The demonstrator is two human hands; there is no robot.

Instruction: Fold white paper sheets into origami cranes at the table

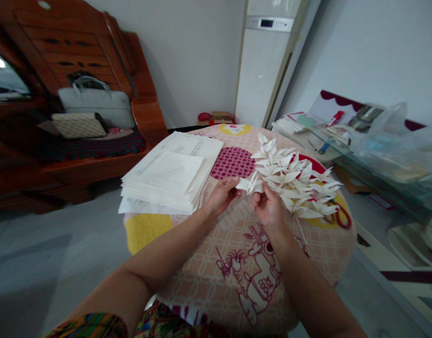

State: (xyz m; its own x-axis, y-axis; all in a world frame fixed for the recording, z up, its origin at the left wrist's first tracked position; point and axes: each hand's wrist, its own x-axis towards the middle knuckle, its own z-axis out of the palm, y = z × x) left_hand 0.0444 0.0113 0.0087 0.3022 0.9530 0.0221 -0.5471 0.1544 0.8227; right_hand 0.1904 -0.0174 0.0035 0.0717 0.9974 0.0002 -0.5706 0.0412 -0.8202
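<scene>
A folded white paper crane [251, 184] is held between both hands, over the middle of the round table. My left hand [223, 195] pinches one wing tip with thumb and finger. On the other side, my right hand [268, 205] pinches the opposite wing, its remaining fingers curled in. Just beyond the right hand lies a heap of several finished paper cranes [289, 176], wings spread. To the left of my left hand stands a thick stack of printed paper [166, 173], with a smaller cut sheet [175, 171] on top.
A patterned cloth [209, 263] covers the table. Red-handled scissors [343, 217] lie at its right edge, partly under the cranes. A glass-topped stand [388, 162] with plastic bags is close on the right. At the left is a wooden chair [145, 112] holding a grey bag [96, 105].
</scene>
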